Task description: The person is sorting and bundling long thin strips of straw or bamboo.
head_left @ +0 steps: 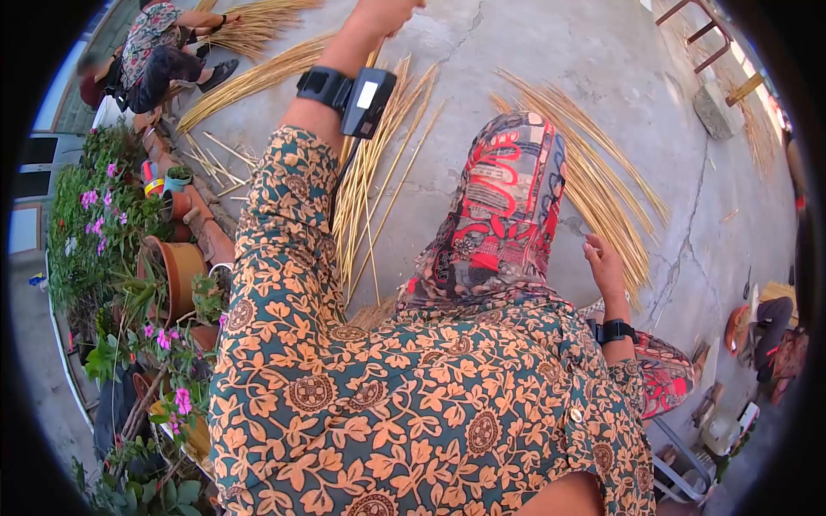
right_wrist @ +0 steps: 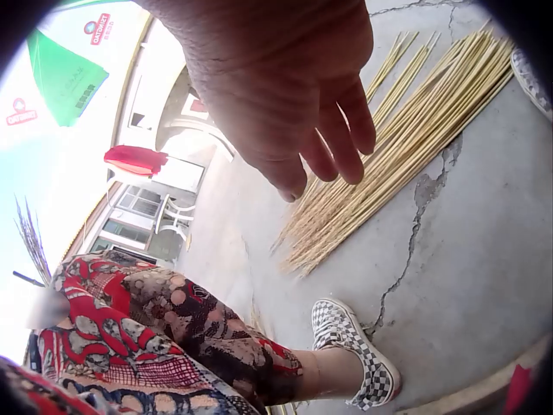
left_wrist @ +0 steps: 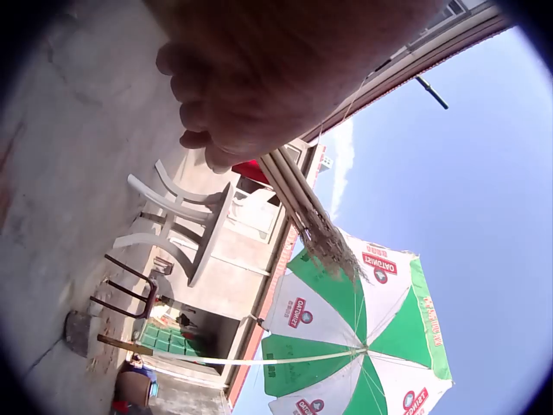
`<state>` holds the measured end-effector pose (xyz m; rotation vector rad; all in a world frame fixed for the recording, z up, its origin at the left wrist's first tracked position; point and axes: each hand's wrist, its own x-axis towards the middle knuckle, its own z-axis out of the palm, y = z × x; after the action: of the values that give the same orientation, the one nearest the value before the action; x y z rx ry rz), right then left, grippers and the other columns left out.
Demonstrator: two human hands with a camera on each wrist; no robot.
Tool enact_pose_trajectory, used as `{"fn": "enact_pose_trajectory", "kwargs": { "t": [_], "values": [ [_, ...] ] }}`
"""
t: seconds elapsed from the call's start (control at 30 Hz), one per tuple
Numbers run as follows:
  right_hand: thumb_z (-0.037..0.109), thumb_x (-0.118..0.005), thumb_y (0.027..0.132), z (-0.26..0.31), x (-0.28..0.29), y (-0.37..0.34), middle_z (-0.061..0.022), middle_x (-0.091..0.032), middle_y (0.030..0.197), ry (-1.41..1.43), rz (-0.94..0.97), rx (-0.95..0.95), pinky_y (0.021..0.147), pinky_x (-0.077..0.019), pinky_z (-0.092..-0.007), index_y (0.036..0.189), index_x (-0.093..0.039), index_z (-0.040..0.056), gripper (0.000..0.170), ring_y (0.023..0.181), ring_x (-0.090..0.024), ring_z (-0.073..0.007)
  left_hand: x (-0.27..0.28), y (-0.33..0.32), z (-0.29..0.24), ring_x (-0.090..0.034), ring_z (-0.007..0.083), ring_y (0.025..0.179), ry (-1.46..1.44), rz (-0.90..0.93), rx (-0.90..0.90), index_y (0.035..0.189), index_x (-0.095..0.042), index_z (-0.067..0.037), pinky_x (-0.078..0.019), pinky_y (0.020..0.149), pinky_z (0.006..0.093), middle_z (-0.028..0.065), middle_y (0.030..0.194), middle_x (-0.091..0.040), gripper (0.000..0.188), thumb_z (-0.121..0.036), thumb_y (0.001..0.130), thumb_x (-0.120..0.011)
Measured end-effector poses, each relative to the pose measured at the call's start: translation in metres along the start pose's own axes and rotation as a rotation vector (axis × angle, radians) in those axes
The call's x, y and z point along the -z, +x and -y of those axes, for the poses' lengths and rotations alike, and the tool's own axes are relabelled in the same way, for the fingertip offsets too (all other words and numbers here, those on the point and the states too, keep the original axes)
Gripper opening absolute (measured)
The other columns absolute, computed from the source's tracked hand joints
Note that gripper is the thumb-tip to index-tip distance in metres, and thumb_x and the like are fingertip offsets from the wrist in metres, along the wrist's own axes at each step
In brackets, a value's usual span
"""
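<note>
Raised at the top edge of the head view, my left hand (head_left: 387, 13) is curled round several straw stalks. In the left wrist view the left hand (left_wrist: 259, 78) has its fingers bent, and the stalks (left_wrist: 298, 199) stick out of it with frayed ends. My right hand (head_left: 607, 265) is beside my right knee, near a bundle of long straw stalks (head_left: 602, 185) on the ground. Seen from the right wrist, the right hand (right_wrist: 289, 95) hangs with loosely bent fingers, holding nothing, above the spread bundle (right_wrist: 406, 143). Another pile of stalks (head_left: 374, 172) lies under my left arm.
Potted plants with pink flowers (head_left: 182, 400) line the left side. Another person (head_left: 159, 52) crouches by more straw at top left. A concrete block (head_left: 712, 112) sits at upper right. A green and white umbrella (left_wrist: 350, 333) and a white chair (left_wrist: 212, 233) stand farther off.
</note>
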<state>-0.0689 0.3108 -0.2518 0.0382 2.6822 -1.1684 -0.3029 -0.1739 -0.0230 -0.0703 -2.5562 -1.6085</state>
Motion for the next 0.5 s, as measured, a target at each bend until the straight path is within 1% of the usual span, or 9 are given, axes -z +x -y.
{"fn": "enact_pose_trajectory", "kwargs": {
  "t": [0.03,0.07,0.1,0.17,0.2,0.27,0.4,0.43,0.5],
  "values": [
    [0.02,-0.064,0.088,-0.002,0.0,0.0,-0.012,-0.068,0.101,-0.018,0.021,-0.004,0.074,-0.0525,-0.0315,0.11,-0.063,0.0024,0.028,0.082,-0.066,-0.0217,0.008,-0.019,0.062,-0.043,0.0117,0.042,-0.004,0.031,0.099,0.081,-0.064,-0.002,-0.0338,0.039,0.0299,0.0019,0.053,-0.049,0.032,-0.034,0.087,-0.064],
    [0.02,-0.065,0.087,-0.005,-0.001,-0.003,-0.012,-0.068,0.1,-0.036,0.043,-0.007,0.074,-0.0525,-0.0319,0.109,-0.064,0.0022,0.028,0.082,-0.066,-0.0222,0.004,-0.04,0.088,-0.042,0.0116,0.041,0.034,-0.083,0.368,0.081,-0.063,-0.002,-0.032,0.038,0.0297,0.0015,0.053,-0.049,0.034,-0.036,0.086,-0.065],
    [0.021,-0.065,0.087,-0.008,-0.002,-0.005,-0.0119,-0.068,0.1,-0.056,0.066,-0.011,0.074,-0.0525,-0.0324,0.108,-0.064,0.0021,0.028,0.081,-0.066,-0.0227,0.002,-0.06,0.13,-0.043,0.0129,0.041,0.039,-0.108,0.417,0.076,-0.061,-0.003,-0.034,0.038,0.0308,0.0013,0.054,-0.049,0.039,-0.041,0.084,-0.067],
    [0.021,-0.065,0.087,-0.014,-0.004,-0.007,-0.0125,-0.069,0.099,-0.072,0.091,-0.001,0.074,-0.0525,-0.0333,0.107,-0.065,0.0026,0.027,0.082,-0.066,-0.0235,-0.008,-0.092,0.213,-0.058,0.0224,0.05,0.289,-0.101,0.612,0.083,-0.065,0.003,-0.0452,0.047,0.0379,0.0111,0.064,-0.061,0.042,-0.039,0.082,-0.066],
    [0.021,-0.065,0.086,-0.016,-0.004,-0.009,-0.0127,-0.069,0.098,-0.08,0.103,0.002,0.074,-0.0525,-0.0338,0.106,-0.065,0.0029,0.027,0.082,-0.067,-0.024,-0.016,-0.117,0.219,-0.062,0.0258,0.056,0.307,-0.115,0.668,0.087,-0.066,0.006,-0.0477,0.052,0.0408,0.016,0.071,-0.065,0.043,-0.037,0.083,-0.063],
    [0.021,-0.065,0.086,-0.018,-0.005,-0.011,-0.0137,-0.069,0.097,-0.099,0.128,-0.023,0.075,-0.0526,-0.0344,0.106,-0.065,0.0036,0.026,0.084,-0.067,-0.0247,-0.03,-0.146,0.306,-0.063,0.0283,0.059,0.439,-0.11,0.65,0.087,-0.067,0.005,-0.0485,0.056,0.0419,0.0185,0.075,-0.065,0.041,-0.036,0.084,-0.06],
    [0.02,-0.065,0.086,-0.015,-0.006,-0.016,-0.0149,-0.069,0.094,-0.091,0.152,-0.025,0.076,-0.0525,-0.0349,0.106,-0.066,0.0045,0.026,0.086,-0.067,-0.0259,-0.056,-0.198,0.307,-0.062,0.0288,0.057,0.158,-0.034,0.888,0.085,-0.066,0.003,-0.0475,0.054,0.0419,0.0182,0.072,-0.064,0.037,-0.034,0.086,-0.059],
    [0.02,-0.065,0.086,-0.013,-0.006,-0.017,-0.0151,-0.069,0.094,-0.094,0.166,-0.036,0.077,-0.0525,-0.0349,0.107,-0.065,0.0046,0.026,0.087,-0.067,-0.0261,-0.058,-0.202,0.329,-0.045,0.0167,0.038,0.214,-0.045,0.822,0.075,-0.063,-0.001,-0.0353,0.039,0.0331,0.0046,0.049,-0.05,0.03,-0.028,0.087,-0.059],
    [0.02,-0.065,0.086,-0.012,-0.005,-0.019,-0.0155,-0.069,0.095,-0.102,0.195,-0.062,0.077,-0.0524,-0.035,0.107,-0.065,0.0048,0.026,0.087,-0.067,-0.0265,-0.054,-0.2,0.309,-0.046,0.0167,0.039,0.114,-0.034,0.881,0.074,-0.063,-0.001,-0.0359,0.039,0.0331,0.0046,0.05,-0.051,0.03,-0.028,0.087,-0.06]
  ]
}}
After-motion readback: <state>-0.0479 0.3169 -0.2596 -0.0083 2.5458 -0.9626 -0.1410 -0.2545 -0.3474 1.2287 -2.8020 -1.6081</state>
